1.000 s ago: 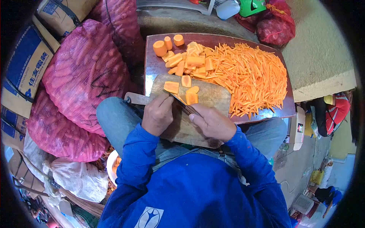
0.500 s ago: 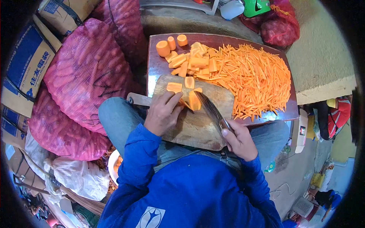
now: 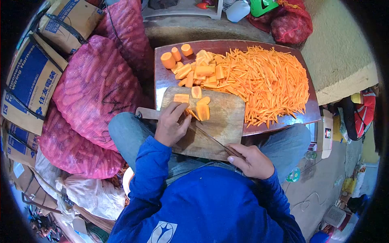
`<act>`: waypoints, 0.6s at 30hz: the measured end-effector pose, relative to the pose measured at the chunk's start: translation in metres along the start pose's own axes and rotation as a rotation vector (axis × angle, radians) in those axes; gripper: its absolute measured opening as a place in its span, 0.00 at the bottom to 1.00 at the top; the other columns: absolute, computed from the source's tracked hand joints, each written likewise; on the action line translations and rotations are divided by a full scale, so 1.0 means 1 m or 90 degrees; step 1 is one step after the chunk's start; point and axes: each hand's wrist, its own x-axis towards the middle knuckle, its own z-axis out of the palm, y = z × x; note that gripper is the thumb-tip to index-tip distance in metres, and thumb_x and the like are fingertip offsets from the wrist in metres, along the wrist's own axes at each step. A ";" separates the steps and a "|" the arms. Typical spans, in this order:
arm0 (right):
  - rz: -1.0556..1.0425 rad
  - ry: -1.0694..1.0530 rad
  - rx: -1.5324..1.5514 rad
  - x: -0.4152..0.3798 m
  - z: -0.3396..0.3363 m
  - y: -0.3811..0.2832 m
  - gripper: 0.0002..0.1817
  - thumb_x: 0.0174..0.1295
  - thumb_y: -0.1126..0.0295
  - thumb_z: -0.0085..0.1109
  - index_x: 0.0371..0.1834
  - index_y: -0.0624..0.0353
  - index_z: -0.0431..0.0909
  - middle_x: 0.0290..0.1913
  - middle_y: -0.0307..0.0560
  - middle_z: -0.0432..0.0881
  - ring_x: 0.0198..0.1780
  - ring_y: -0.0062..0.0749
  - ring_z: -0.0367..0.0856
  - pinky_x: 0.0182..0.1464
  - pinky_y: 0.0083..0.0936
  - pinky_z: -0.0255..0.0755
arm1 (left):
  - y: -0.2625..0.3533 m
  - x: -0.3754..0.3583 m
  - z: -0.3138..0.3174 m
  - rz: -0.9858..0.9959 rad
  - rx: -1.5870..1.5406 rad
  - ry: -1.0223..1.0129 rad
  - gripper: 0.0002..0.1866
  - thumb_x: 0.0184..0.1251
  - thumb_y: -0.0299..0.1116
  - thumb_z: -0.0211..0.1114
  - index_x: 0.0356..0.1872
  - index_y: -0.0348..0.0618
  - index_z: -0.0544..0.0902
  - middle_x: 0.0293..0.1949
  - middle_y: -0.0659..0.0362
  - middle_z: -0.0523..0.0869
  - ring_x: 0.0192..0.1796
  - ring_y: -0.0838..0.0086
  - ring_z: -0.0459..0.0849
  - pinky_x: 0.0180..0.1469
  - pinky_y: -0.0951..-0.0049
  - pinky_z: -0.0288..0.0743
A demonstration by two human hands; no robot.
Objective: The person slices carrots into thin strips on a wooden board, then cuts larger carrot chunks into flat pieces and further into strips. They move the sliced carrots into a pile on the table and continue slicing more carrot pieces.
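Observation:
My right hand (image 3: pixel 254 162) is closed around the handle of a knife (image 3: pixel 214 140). The blade slants up and left across a wooden cutting board (image 3: pixel 216 152), its tip close to my left fingers. With curled fingers, my left hand (image 3: pixel 172 126) presses on a carrot piece (image 3: pixel 192 114), mostly hidden underneath. Just beyond the fingertips lie carrot slices (image 3: pixel 203 110), a flat carrot piece (image 3: pixel 181 98) and a small carrot block (image 3: pixel 196 92). The board rests over my lap and against a low table (image 3: pixel 159 69); its handle (image 3: pixel 148 113) points left.
Carrot sticks (image 3: pixel 275 83) form a big heap on the table's right. Carrot chunks (image 3: pixel 204 71) and a few short carrot lengths (image 3: pixel 167 60) sit at its left. Pink mesh sacks of carrots (image 3: pixel 95 93) and cardboard boxes (image 3: pixel 32 81) crowd the left. A concrete ledge (image 3: pixel 344 65) stands right.
The knife has come down toward me and left, from upright beside the slices to low by my left fingers. My left hand stays on the carrot piece. The whole view has shifted slightly.

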 end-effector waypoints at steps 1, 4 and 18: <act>-0.007 -0.016 -0.016 0.003 0.001 0.000 0.21 0.76 0.66 0.64 0.68 0.65 0.81 0.37 0.61 0.87 0.34 0.45 0.87 0.42 0.39 0.80 | 0.000 0.000 0.002 0.002 -0.005 0.013 0.21 0.60 0.21 0.75 0.56 0.33 0.86 0.50 0.44 0.88 0.52 0.49 0.89 0.55 0.60 0.83; -0.001 0.022 -0.029 0.016 0.003 0.003 0.16 0.78 0.65 0.62 0.62 0.63 0.81 0.38 0.66 0.87 0.40 0.61 0.89 0.43 0.44 0.80 | 0.003 0.002 0.004 0.007 0.004 0.036 0.19 0.60 0.21 0.75 0.53 0.33 0.87 0.48 0.44 0.88 0.51 0.49 0.89 0.54 0.60 0.83; -0.014 0.102 0.008 0.025 0.011 0.011 0.20 0.76 0.67 0.64 0.66 0.68 0.81 0.38 0.60 0.86 0.36 0.39 0.86 0.43 0.35 0.80 | 0.004 0.007 0.004 0.010 -0.014 0.090 0.06 0.63 0.20 0.75 0.37 0.35 0.86 0.35 0.50 0.86 0.38 0.57 0.87 0.42 0.64 0.80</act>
